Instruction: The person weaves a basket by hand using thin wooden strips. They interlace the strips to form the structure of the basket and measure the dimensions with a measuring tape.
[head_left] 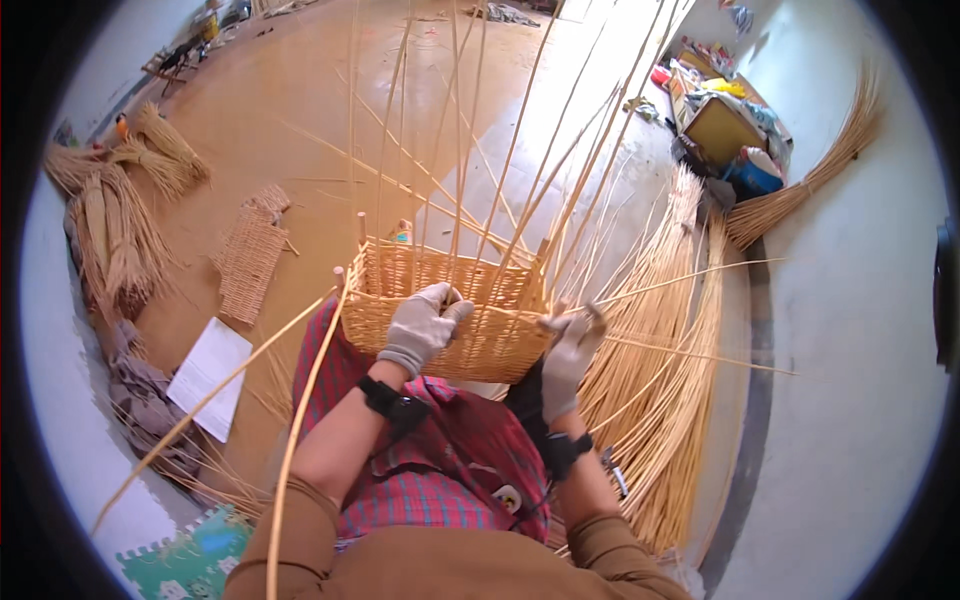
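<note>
A half-woven wicker basket [470, 345] rests against my lap, with long thin upright rods [460, 130] rising from its rim. My left hand [425, 325], in a grey glove, grips the near rim and a weaving strand there. My right hand [572, 350], also gloved, pinches a strand at the basket's right corner. Both wrists carry black bands. A red checked cloth [440, 470] covers my lap below the basket.
A thick heap of loose willow rods [660, 380] lies to my right. Bundles of straw [120, 220] and a small woven mat [248, 262] lie on the floor at left, with a white sheet [210, 375] nearer. Boxes and clutter [725, 125] stand at the back right.
</note>
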